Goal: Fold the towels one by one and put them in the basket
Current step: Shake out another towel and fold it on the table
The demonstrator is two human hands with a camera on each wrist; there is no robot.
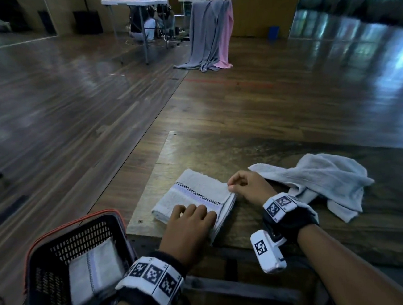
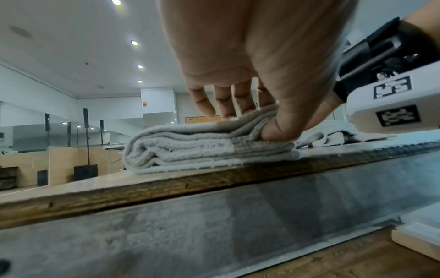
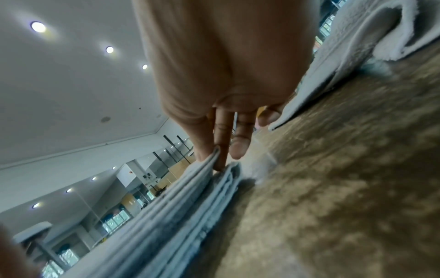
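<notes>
A folded pale towel (image 1: 194, 194) with a checked stripe lies on the wooden table (image 1: 244, 143) near its front edge. My left hand (image 1: 196, 210) holds its near corner: in the left wrist view my left hand (image 2: 247, 120) has its fingers on top of the folded towel (image 2: 190, 150) and its thumb tucked between the layers. My right hand (image 1: 230, 186) pinches the upper layers at the right edge; in the right wrist view my right hand (image 3: 212, 158) nips them between thumb and forefinger. A black basket (image 1: 45, 253) at lower left holds one folded towel (image 1: 93, 268).
A crumpled pale towel (image 1: 321, 180) lies on the table just right of my right wrist. The table's front edge runs under my forearms. Far off on the wooden floor stand a stand draped with grey and pink cloth (image 1: 211, 31) and a white table (image 1: 132, 4).
</notes>
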